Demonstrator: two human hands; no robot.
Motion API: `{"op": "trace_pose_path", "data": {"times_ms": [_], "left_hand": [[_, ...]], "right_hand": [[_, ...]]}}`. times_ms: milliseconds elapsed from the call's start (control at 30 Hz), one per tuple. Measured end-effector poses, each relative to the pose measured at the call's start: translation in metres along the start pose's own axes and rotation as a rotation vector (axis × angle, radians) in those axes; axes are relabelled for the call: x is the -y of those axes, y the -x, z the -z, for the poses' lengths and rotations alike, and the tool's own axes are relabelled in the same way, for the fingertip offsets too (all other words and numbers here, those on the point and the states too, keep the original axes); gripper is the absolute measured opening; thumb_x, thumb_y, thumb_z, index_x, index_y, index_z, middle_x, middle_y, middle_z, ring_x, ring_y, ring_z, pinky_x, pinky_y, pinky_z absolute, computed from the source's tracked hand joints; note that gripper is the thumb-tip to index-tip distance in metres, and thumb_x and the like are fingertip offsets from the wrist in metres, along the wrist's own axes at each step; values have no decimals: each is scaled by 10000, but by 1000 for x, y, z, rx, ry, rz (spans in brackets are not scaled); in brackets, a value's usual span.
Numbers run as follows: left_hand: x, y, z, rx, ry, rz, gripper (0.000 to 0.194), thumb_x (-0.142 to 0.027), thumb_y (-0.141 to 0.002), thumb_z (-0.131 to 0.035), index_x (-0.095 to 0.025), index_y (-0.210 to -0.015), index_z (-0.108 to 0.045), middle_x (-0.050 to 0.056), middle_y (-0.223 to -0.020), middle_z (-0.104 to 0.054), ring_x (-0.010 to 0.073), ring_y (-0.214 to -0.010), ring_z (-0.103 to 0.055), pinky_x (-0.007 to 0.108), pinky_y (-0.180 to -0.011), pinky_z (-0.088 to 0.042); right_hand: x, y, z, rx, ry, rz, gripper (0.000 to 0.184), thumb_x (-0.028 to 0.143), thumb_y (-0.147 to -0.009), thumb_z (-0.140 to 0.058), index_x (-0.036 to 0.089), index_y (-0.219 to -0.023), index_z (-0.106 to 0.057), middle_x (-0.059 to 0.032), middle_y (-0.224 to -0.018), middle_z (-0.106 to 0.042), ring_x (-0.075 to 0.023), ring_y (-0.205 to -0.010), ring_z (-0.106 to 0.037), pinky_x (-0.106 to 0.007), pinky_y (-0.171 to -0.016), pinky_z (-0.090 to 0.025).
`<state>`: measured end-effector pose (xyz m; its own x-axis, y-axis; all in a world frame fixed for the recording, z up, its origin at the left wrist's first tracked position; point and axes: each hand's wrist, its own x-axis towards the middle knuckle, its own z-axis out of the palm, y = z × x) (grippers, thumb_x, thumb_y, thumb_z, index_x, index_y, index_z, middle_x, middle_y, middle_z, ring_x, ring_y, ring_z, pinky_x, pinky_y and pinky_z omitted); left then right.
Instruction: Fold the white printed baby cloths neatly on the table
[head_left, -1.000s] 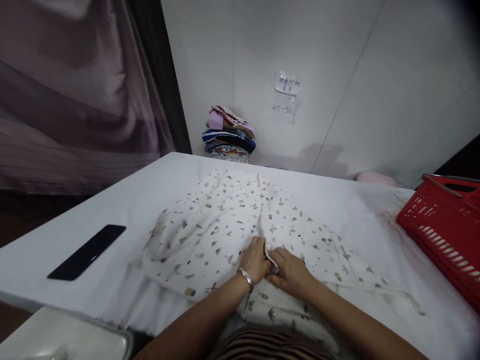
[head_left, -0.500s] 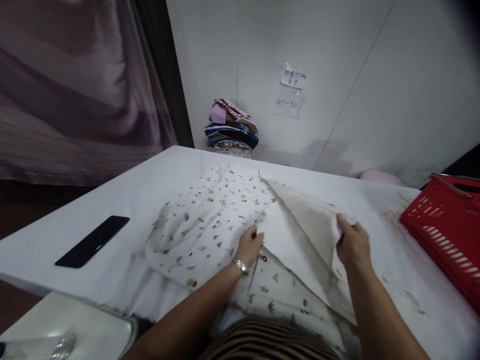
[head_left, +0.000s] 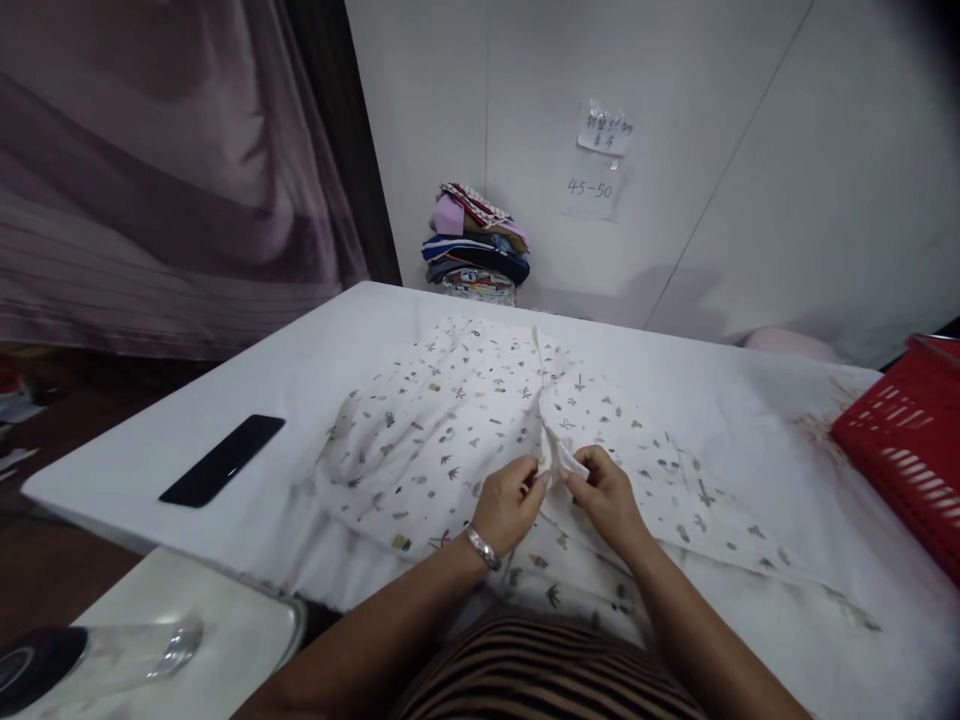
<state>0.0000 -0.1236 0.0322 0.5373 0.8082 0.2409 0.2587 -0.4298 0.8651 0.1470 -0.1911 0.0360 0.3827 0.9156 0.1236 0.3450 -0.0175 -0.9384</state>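
Note:
A white garment (head_left: 442, 420) printed with small plants and shapes lies spread across the white table, its front split by an opening down the middle. My left hand (head_left: 511, 497) pinches the left edge of that opening. Close beside it, my right hand (head_left: 606, 495) grips the other edge, which is turned up a little between the fingers. Both hands are near the table's front side, with the two edges almost meeting. The right panel lies printed side up. A silver bracelet (head_left: 483, 548) circles my left wrist.
A black phone (head_left: 223, 460) lies on the table (head_left: 315, 345) to the left. A red basket (head_left: 904, 440) stands at the right. Folded fabrics (head_left: 478, 240) are stacked behind the far edge. A clear bottle (head_left: 124, 650) with a dark cap lies at the lower left.
My right hand has moved left, bringing its edge of the garment over beside my left hand. The right panel, folded open before, now lies flat with its print showing.

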Motion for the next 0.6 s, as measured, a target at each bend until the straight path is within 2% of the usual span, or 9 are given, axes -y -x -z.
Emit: {"op": "trace_pose_path", "data": {"times_ms": [100, 300, 433, 600], "left_hand": [[-1, 5, 1, 9, -148, -119, 166, -276, -848, -448, -190, -722, -512, 6, -739, -520, 123, -697, -492, 236, -659, -380], [-3, 8, -12, 73, -127, -119, 94, -257, -839, -475, -197, -820, -544, 1, -716, -552, 128, -676, -515, 236, -644, -388], [-8, 9, -17, 90, -119, -172, 127, -264, -861, -456, -192, -826, -554, 15, -728, -575, 131, -689, -532, 239, -653, -397], [-10, 8, -18, 8, -189, -316, 154, -234, -885, -427, -179, -835, -562, 25, -729, -583, 127, -686, -542, 239, -649, -407]], "right_hand": [[-3, 1, 1, 17, -102, -62, 256, 436, -753, -610, 201, -739, -509, 46, -587, -477, -104, -529, -454, -222, -497, -382], [-4, 10, 7, 31, -256, -153, 233, 401, -750, -614, 176, -810, -626, 15, -656, -574, -113, -592, -507, -246, -593, -417], [-2, 15, 10, 23, -216, -136, 264, 398, -751, -609, 177, -876, -683, 15, -633, -574, -121, -617, -502, -259, -624, -418], [4, 17, 11, -24, -163, -179, 326, 408, -714, -621, 161, -910, -704, 20, -562, -543, -120, -559, -477, -258, -558, -408]]}}
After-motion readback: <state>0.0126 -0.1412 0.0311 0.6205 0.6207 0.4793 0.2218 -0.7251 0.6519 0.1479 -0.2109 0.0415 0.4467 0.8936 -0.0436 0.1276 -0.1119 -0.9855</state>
